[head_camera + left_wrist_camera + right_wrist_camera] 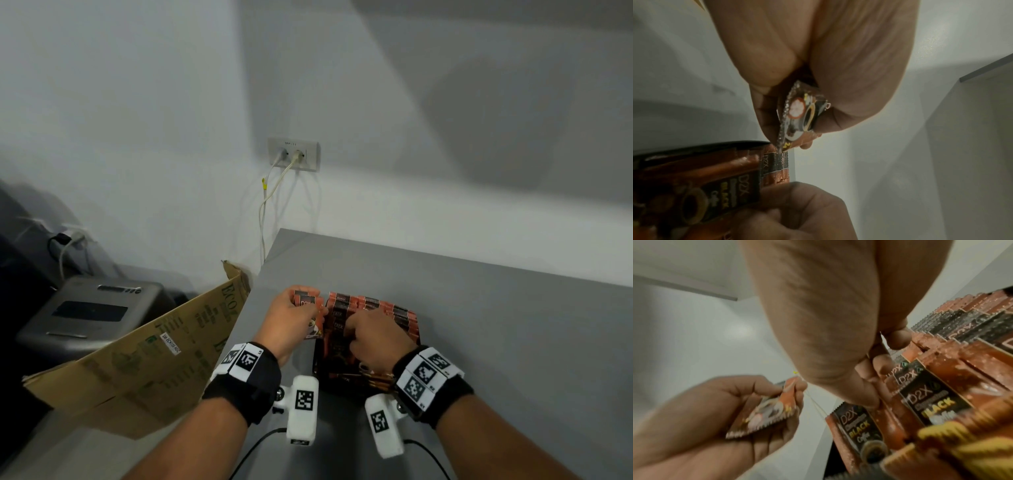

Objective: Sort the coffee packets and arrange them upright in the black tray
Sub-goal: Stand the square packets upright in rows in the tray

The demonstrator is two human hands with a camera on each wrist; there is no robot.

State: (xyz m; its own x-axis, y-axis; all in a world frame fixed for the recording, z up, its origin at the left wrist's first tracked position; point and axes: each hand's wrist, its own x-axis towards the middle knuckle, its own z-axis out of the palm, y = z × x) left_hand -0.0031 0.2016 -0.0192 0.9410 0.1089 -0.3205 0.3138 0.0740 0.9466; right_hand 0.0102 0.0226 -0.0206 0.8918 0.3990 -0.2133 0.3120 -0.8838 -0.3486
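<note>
On the grey worktop (479,308), the black tray (320,373) holds rows of upright orange-and-black foil coffee packets (373,308). The right hand (373,337) pinches packets there, probably parting the row. Just left, the left hand (291,313) grips a small bunch of matching packets (308,301), likely awaiting insertion. Hands hide most of the tray; far rows blur.

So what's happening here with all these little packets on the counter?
A person is sorting coffee packets into a black tray on a grey counter. The left hand holds a few packets just left of the tray. The right hand has its fingers in among the packets standing in rows in the tray. A cardboard box flap leans alongside.
</note>
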